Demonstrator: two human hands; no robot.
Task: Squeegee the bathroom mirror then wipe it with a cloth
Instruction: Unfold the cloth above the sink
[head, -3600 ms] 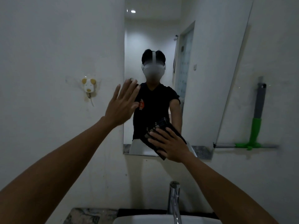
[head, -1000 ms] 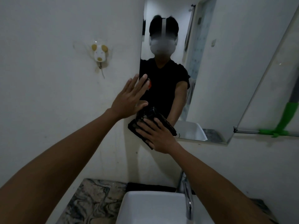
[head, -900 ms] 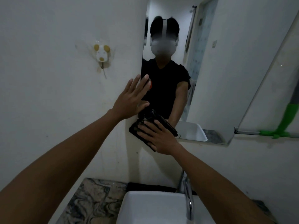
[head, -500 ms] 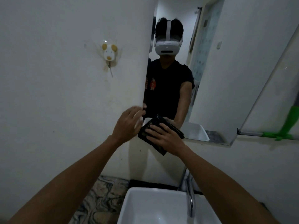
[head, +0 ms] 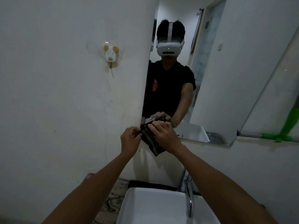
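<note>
Left hand (head: 130, 140) pinches the dark cloth (head: 151, 141) at its left edge w/ curled fingers, right hand (head: 163, 135) lies over the cloth, fingers bent round its top. Cloth sits between both hands at the mirror (head: 226, 78) bottom-left corner (part hangs below the frame). Green squeegee (head: 289, 125) hangs far right; sink (head: 155, 207) & tap (head: 189, 198) below.

Both forearms reach up and forward, converging at the lower left corner of the mirror (head: 210, 75). The left hand (head: 130, 140) has curled fingers, pinching the cloth (head: 150, 139) edge. The right hand (head: 163, 135) lies over the cloth, fingers bent around its top.
</note>
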